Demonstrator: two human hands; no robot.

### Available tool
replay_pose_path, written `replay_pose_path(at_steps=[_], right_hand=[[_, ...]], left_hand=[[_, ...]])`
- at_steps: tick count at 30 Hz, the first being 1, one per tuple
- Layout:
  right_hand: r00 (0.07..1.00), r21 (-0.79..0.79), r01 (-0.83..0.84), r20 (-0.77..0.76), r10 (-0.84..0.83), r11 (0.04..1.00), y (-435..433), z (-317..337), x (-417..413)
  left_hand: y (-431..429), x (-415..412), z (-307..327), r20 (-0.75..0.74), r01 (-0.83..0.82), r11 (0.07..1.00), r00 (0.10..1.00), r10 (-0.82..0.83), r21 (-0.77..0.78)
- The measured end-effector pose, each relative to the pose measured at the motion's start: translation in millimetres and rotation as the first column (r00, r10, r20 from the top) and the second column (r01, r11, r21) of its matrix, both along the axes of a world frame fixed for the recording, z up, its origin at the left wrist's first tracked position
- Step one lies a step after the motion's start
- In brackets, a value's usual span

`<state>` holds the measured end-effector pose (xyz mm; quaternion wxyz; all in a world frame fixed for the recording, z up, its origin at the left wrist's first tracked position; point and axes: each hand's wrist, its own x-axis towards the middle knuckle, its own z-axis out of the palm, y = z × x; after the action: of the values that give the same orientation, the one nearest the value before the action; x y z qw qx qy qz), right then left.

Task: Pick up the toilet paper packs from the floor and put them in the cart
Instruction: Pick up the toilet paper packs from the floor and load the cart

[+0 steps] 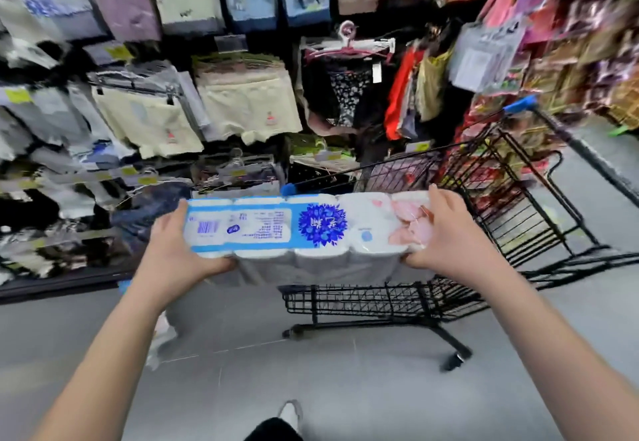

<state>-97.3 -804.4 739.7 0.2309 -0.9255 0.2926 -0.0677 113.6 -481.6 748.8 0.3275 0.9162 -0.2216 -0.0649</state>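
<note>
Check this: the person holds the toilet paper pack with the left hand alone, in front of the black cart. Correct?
No. The head view shows both hands holding the toilet paper pack, the left hand at one end, the right hand at the other, in front of the black cart.

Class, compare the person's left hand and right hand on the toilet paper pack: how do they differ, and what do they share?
The left hand grips the toilet paper pack at its blue-printed barcode end; the right hand grips the pink-patterned end. The right hand appears against the black wire cart; the left hand against the clothing shelves. Shared: both curl round an end, holding the pack off the floor.
</note>
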Motion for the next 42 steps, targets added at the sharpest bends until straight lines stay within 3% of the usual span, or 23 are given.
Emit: replay_pose_path(at_steps=[13,20,23,31,42], right_hand=[[0.975,0.020,0.194,-0.118,-0.190,0.981,-102.4,-33.9,26.4],[0.953,0.062,0.243,-0.200,-0.227,0.968,-145.1,-69.5,41.5],[0.944,0.074,0.244,-0.248,-0.219,0.967,-164.3,-91.0,44.5],[0.928,0.160,0.192,-0.351,-0.126,0.968,-216.9,-159.0,49.5],[0.891,0.295,0.172,-0.453,-0.021,0.940,-236.4,-244.4,46.4]], left_hand=[[-140.1,61.9,-37.1,0.021,0.204,0.979,0.979,-0.205,0.018],[-192.8,85.5,-72.4,-0.088,0.307,0.950,0.949,-0.301,0.059],[-207.0,89.7,-101.0,-0.207,0.252,0.967,0.949,-0.238,0.045],[-242.0,70.5,-172.1,-0.385,0.089,0.979,0.923,-0.012,0.182],[-260.9,54.9,-237.0,-0.500,0.039,0.910,0.845,0.190,0.413]])
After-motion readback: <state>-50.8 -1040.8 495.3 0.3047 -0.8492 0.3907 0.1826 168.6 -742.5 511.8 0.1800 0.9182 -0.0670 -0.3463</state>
